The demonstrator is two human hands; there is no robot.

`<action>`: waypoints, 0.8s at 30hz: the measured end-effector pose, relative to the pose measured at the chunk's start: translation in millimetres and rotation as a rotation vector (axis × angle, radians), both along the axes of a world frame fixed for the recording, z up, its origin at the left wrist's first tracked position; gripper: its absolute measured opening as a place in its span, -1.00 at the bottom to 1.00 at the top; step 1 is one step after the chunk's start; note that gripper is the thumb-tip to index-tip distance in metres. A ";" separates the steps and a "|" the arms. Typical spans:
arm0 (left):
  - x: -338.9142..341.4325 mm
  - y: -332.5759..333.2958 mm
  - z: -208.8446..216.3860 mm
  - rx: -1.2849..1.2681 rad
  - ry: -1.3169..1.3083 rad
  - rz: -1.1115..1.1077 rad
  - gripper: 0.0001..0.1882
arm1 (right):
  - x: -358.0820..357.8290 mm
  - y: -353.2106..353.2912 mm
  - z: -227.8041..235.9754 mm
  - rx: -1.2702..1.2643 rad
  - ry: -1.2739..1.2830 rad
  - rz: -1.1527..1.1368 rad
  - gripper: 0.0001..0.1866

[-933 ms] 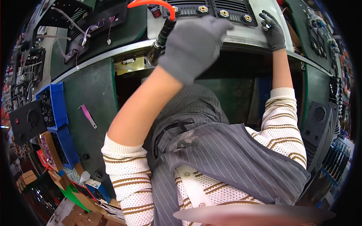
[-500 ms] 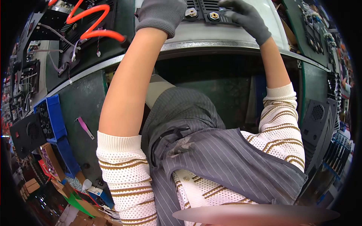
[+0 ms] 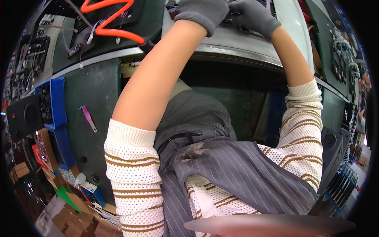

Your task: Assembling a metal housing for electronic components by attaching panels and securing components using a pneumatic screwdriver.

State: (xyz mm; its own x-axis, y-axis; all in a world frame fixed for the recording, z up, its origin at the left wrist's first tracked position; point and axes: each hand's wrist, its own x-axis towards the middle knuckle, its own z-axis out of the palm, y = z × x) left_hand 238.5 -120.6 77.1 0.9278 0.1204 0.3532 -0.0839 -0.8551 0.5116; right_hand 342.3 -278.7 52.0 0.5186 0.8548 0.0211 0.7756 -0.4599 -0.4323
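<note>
Both my hands wear dark grey knit gloves at the top of the view, close together over a black slotted panel (image 3: pixel 226 22). My left hand (image 3: pixel 205 14) is closed, its back towards me, and its fingertips are hidden. My right hand (image 3: pixel 256 17) is bent in from the right with its fingers curled, meeting the left hand. Whatever lies between the fingers cannot be made out. Most of the panel is covered by the gloves or cut off by the upper edge. It rests on a white work surface (image 3: pixel 292 43) with a metal front edge.
An orange coiled air hose (image 3: pixel 122 34) hangs beside my left forearm. Left of it are black panels with loose cables (image 3: pixel 90 37). Blue bins (image 3: pixel 59 103) and a purple strip (image 3: pixel 87 117) lie on the green surface below. A dark grey case (image 3: pixel 333 144) stands at the right.
My hands have come together over the panel; they were apart before. The two hexagonal fittings seen between them are now hidden. The whole view has shifted slightly.
</note>
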 end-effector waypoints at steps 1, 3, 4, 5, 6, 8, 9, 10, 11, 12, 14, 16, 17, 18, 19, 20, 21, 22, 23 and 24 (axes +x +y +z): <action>2.1 -1.4 -2.0 -0.040 -0.077 0.003 -0.80 | 5.9 -3.5 -0.3 -0.127 -0.199 0.087 -0.78; 3.9 -2.5 -2.2 -0.064 -0.143 0.041 -0.80 | 18.3 -3.4 -7.5 -0.174 -0.318 0.181 -0.77; 4.7 -2.9 0.2 -0.054 -0.136 0.068 -0.79 | 24.5 2.5 -15.4 -0.110 -0.235 0.183 -0.75; 1.0 -2.7 1.4 -0.013 -0.102 0.129 -0.79 | 32.6 2.8 -15.6 -0.278 -0.111 -0.022 -0.79; -2.1 -4.8 3.4 0.122 -0.138 0.172 -0.81 | 37.9 6.6 -20.3 -0.145 -0.113 0.165 -0.79; -14.4 -9.2 6.4 0.376 -0.220 0.220 -0.85 | 44.1 18.8 -28.3 -0.150 -0.925 0.546 -0.74; -25.2 -10.4 7.1 0.445 -0.289 0.205 -0.85 | 44.5 25.2 -29.5 -0.034 -1.097 0.645 -0.71; -37.5 -15.2 7.9 0.512 -0.287 0.155 -0.85 | 40.3 24.7 -29.5 -0.025 -0.798 0.298 -0.76; -54.4 -19.2 5.7 0.489 -0.363 0.094 -0.87 | 36.9 28.5 -27.2 -0.075 -0.588 0.077 -0.77; -75.1 -21.0 1.0 0.477 -0.341 0.007 -0.88 | 29.6 26.3 -24.4 -0.023 -0.485 -0.030 -0.76; -118.0 -14.5 -8.4 0.257 -0.400 -0.197 -0.89 | 19.0 27.4 -14.1 -0.392 -0.183 -0.158 -0.55; -165.4 2.9 -17.1 0.168 -0.301 -0.216 -0.87 | 7.4 23.2 -5.1 -0.436 -0.198 -0.283 -0.56; -188.9 15.9 -20.4 0.143 -0.194 -0.180 -0.84 | 2.6 21.1 -2.4 -0.350 -0.149 -0.264 -0.56; -212.4 32.0 -23.3 0.115 -0.098 -0.126 -0.82 | -0.1 20.3 -0.5 -0.190 -0.035 -0.197 -0.56; -230.9 50.9 -25.8 0.116 -0.053 -0.045 -0.81 | -2.0 20.5 -0.9 -0.136 0.058 -0.138 -0.54; -247.6 70.1 -28.1 0.105 -0.041 0.057 -0.80 | -2.4 20.6 -0.7 -0.136 -0.014 -0.148 -0.54; -266.0 88.5 -29.3 0.096 0.003 0.177 -0.81 | -1.9 22.4 -3.0 -0.122 0.016 -0.157 -0.54; -286.4 102.5 -27.9 0.077 0.031 0.316 -0.82 | -1.2 22.0 -3.6 -0.148 0.106 -0.212 -0.53; -306.6 116.5 -28.0 0.114 0.073 0.430 -0.82 | 0.5 23.5 -5.4 -0.109 0.043 -0.163 -0.53; -326.0 129.9 -28.3 0.140 0.097 0.573 -0.82 | 2.0 23.6 -5.7 -0.222 -0.059 -0.242 -0.54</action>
State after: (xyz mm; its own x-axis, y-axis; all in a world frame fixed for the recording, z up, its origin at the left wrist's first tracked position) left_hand -87.5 9.3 48.9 0.7576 0.5695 0.3188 0.4521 -0.8103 0.3730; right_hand 344.3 -255.1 46.4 0.7104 0.6942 -0.1157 0.6533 -0.7116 -0.2585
